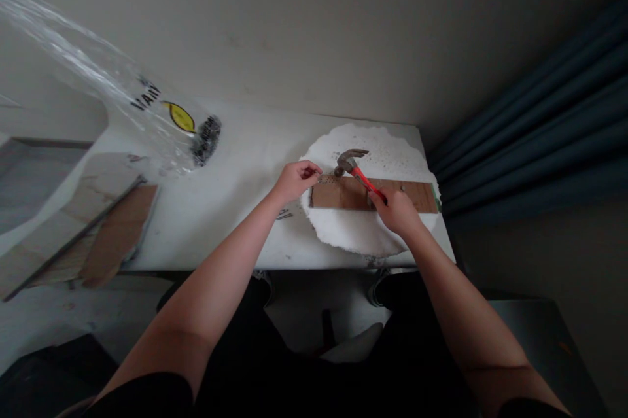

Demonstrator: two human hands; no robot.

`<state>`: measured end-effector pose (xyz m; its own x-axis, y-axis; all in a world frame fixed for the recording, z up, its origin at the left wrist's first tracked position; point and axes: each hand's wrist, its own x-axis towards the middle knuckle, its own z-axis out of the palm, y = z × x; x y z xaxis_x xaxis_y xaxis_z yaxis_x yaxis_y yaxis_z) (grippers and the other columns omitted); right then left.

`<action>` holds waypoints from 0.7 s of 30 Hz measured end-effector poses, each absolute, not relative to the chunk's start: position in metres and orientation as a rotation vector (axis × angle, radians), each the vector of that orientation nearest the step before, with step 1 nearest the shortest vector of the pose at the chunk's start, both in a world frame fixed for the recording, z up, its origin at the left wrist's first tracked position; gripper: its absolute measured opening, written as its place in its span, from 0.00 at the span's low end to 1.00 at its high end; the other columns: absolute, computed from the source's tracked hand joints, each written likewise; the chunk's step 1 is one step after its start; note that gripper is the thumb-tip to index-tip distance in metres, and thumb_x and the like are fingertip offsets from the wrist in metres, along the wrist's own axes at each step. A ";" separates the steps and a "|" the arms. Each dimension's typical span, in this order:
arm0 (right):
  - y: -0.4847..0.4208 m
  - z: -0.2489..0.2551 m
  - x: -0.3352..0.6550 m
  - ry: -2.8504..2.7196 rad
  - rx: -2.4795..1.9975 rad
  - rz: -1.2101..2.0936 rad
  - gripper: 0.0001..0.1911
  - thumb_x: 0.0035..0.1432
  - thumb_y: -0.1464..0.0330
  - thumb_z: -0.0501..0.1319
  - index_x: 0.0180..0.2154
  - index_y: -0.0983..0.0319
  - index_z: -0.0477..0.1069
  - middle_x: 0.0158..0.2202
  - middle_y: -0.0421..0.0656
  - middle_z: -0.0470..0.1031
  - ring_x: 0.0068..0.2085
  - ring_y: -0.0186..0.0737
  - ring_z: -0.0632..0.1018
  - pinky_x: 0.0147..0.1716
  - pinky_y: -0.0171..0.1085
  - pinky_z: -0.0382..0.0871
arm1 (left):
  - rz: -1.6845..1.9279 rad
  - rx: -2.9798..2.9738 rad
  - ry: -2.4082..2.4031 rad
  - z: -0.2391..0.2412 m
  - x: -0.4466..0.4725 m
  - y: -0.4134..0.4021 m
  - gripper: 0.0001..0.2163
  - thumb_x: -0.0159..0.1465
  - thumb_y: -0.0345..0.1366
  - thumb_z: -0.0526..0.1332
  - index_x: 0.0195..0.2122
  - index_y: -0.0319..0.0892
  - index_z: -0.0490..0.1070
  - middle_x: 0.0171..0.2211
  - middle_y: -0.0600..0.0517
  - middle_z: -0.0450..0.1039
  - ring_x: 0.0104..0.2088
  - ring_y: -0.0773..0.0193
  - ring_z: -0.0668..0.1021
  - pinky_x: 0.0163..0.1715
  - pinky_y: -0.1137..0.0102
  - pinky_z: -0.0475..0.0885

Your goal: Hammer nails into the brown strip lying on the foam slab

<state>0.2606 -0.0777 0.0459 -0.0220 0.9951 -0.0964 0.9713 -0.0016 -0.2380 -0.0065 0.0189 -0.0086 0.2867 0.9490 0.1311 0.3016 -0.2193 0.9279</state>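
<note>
My right hand (398, 210) is wrapped round the red handle of a claw hammer (360, 176). The hammer's metal head hovers over or rests at the far edge of a brown wooden board (338, 195); I cannot tell which. My left hand (297, 180) is at the board's left end, thumb and fingers pinched together. Whatever they may hold is too small to make out. Beneath the board lies a round white pad with a ragged edge (363, 231). A few thin dark pieces, perhaps nails (283, 214), lie on the table left of the pad.
The white table (235, 209) stands against a grey wall. Clear plastic wrapping (147, 117) with a yellow print hangs over its back left. Further wooden boards (118, 235) lie at the left edge. A dark blue curtain (544, 123) hangs on the right.
</note>
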 end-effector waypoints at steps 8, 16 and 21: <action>-0.077 0.049 0.259 -2.161 -2.140 0.380 0.22 0.72 0.57 0.49 0.40 0.62 0.77 0.38 0.51 0.82 0.39 0.48 0.80 0.34 0.38 0.61 | 0.927 1.820 1.168 -0.010 0.004 0.020 0.08 0.64 0.38 0.62 0.40 0.41 0.78 0.40 0.48 0.81 0.39 0.63 0.80 0.42 0.68 0.75; -0.078 0.050 0.259 -2.147 -2.113 0.394 0.22 0.72 0.57 0.49 0.40 0.62 0.77 0.37 0.51 0.82 0.38 0.47 0.80 0.33 0.38 0.61 | 0.910 1.887 1.107 -0.009 0.010 0.015 0.08 0.65 0.37 0.61 0.41 0.42 0.79 0.40 0.49 0.82 0.39 0.63 0.81 0.44 0.68 0.75; -0.078 0.049 0.260 -2.147 -2.111 0.394 0.21 0.72 0.57 0.50 0.40 0.62 0.78 0.37 0.51 0.82 0.38 0.47 0.80 0.33 0.38 0.62 | 0.920 1.896 1.127 -0.010 0.011 0.015 0.09 0.66 0.38 0.61 0.42 0.42 0.79 0.41 0.49 0.82 0.40 0.63 0.81 0.44 0.68 0.75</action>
<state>0.2596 -0.0778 0.0494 -0.0305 0.9939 -0.1056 0.9667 0.0025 -0.2559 0.0106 0.0152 -0.0102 0.3588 0.9104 0.2062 0.3846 -0.3454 0.8560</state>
